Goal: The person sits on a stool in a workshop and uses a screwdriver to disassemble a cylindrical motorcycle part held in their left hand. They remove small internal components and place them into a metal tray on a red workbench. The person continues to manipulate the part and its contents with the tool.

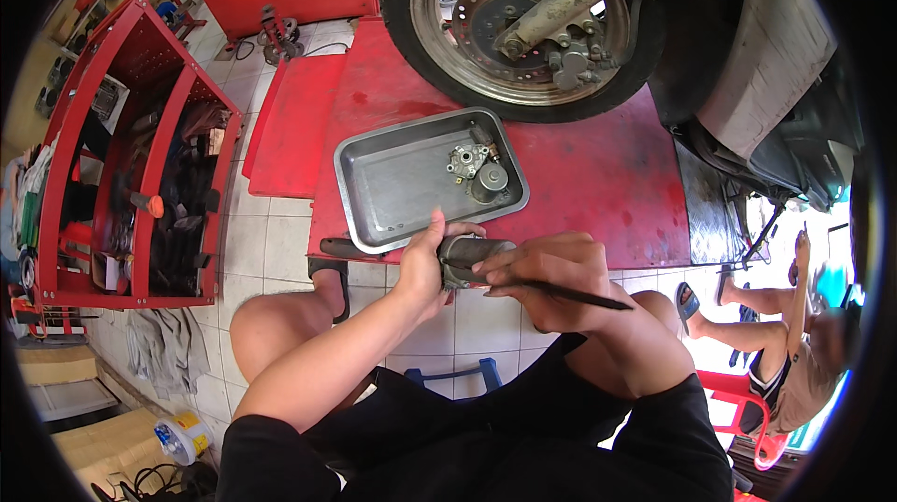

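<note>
My left hand (425,264) is wrapped round a grey cylindrical metal part (476,250), its thumb raised, just in front of the tray. In my right hand (556,278) is a slim dark-handled tool (579,296), pinched between fingers and thumb. Its front end meets the metal part, and its kind is hidden by my fingers. Just beyond my hands, a grey metal tray (392,180) rests on the red platform. Inside, toward its right side, lie a cast metal housing (465,160) and a short round metal can (489,183).
The red platform (598,180) also carries a motorcycle's front wheel (420,44). A dark handle (346,247) lies by the tray's near left corner. Red shelving (140,166) stands left, a blue stool (453,379) below me. Another person (785,334) sits at right.
</note>
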Demonstrator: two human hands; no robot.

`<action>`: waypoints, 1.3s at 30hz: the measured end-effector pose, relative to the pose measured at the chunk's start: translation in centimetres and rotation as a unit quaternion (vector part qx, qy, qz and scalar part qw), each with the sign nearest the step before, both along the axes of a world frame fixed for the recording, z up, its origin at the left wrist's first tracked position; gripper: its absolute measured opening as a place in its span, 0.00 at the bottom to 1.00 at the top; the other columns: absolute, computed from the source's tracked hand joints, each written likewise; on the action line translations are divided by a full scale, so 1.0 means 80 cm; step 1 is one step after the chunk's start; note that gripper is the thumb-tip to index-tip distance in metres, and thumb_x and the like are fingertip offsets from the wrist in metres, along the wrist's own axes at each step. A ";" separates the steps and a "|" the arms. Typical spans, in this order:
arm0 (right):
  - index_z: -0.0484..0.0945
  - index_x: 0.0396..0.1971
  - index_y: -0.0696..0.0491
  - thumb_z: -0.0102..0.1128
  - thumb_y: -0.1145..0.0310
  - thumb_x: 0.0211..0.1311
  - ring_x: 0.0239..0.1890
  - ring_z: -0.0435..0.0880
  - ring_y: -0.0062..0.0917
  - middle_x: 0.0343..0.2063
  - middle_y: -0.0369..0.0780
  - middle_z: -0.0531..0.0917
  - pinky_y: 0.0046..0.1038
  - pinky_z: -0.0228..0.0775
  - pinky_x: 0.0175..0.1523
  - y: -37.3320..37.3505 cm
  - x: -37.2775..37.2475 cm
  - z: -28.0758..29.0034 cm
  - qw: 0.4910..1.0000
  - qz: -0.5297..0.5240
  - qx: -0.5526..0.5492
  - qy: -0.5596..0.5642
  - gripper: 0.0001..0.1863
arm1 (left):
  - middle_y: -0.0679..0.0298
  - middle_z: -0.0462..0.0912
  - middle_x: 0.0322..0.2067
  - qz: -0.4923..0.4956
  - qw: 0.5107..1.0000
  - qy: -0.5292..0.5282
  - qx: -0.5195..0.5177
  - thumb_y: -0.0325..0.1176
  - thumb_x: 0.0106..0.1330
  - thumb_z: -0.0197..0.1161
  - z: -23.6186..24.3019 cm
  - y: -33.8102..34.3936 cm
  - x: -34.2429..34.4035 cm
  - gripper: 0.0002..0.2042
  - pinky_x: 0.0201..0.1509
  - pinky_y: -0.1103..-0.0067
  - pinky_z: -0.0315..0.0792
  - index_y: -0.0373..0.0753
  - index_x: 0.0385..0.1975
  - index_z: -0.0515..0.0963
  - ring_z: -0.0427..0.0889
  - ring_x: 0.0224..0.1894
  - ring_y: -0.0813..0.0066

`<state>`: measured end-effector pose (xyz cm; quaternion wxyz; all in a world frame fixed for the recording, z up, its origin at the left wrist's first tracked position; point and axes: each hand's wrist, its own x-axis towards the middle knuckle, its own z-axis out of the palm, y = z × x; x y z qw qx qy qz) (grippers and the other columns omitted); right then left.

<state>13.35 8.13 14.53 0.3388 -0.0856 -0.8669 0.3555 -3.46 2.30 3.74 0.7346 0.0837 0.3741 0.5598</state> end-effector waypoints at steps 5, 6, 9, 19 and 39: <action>0.79 0.28 0.61 0.68 0.82 0.46 0.41 0.88 0.41 0.33 0.47 0.87 0.36 0.82 0.42 0.007 0.002 0.014 0.998 0.047 0.032 -0.026 0.08 | 0.54 0.83 0.35 -0.022 0.998 0.054 0.006 0.60 0.75 0.35 -0.002 -0.001 -0.002 0.34 0.42 0.74 0.77 0.31 0.43 0.78 0.82 0.37 0.67; 0.79 0.28 0.62 0.68 0.81 0.47 0.42 0.88 0.42 0.33 0.48 0.86 0.37 0.82 0.43 0.007 0.006 0.015 0.998 0.057 0.008 -0.034 0.08 | 0.54 0.82 0.34 -0.030 0.998 0.062 0.007 0.61 0.74 0.35 -0.002 -0.001 0.000 0.35 0.41 0.75 0.76 0.31 0.45 0.77 0.82 0.36 0.67; 0.80 0.30 0.63 0.65 0.80 0.50 0.44 0.87 0.43 0.34 0.48 0.86 0.38 0.82 0.46 0.008 0.011 0.015 0.994 0.084 -0.029 -0.062 0.06 | 0.54 0.82 0.35 -0.031 0.998 0.045 0.009 0.61 0.74 0.34 -0.007 -0.001 0.007 0.35 0.44 0.73 0.76 0.30 0.45 0.77 0.82 0.37 0.67; 0.83 0.32 0.58 0.70 0.81 0.46 0.40 0.88 0.35 0.33 0.42 0.87 0.33 0.84 0.39 0.010 0.011 0.001 0.997 0.067 -0.008 -0.037 0.11 | 0.55 0.83 0.34 -0.027 0.998 0.053 -0.006 0.63 0.73 0.35 -0.009 -0.001 0.006 0.37 0.41 0.77 0.78 0.31 0.39 0.80 0.82 0.35 0.70; 0.80 0.42 0.60 0.71 0.76 0.48 0.38 0.87 0.40 0.35 0.45 0.85 0.35 0.78 0.42 0.007 0.014 0.035 0.992 -0.023 -0.048 -0.116 0.19 | 0.52 0.82 0.41 -0.016 0.997 0.015 -0.075 0.63 0.73 0.34 0.005 0.007 0.005 0.36 0.42 0.68 0.81 0.30 0.46 0.76 0.84 0.40 0.63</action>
